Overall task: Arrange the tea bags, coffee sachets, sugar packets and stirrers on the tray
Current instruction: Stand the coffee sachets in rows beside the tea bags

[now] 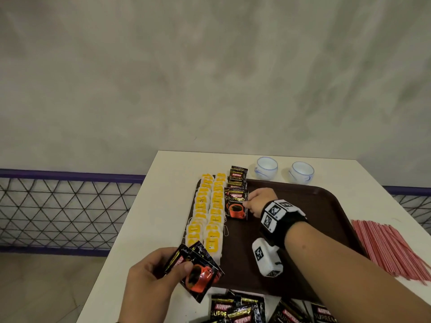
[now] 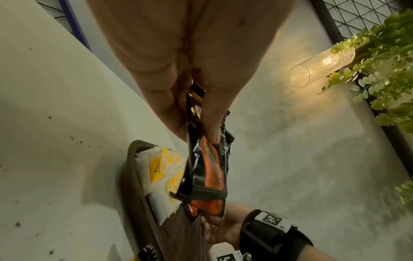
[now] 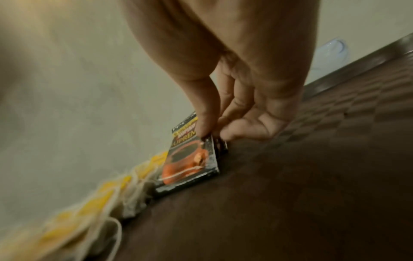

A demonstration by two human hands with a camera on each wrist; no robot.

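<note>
Your right hand [image 1: 257, 202] pinches the right edge of a coffee sachet [image 1: 237, 205] lying flat on the tray [image 1: 326, 206], long axis running away from you, just beside the tea bags [image 1: 210, 206]. Your left hand [image 1: 149, 283], nearer you off the tray's left corner, is clamped on spare sachets [image 1: 196, 273] for the next spot below.
</note>
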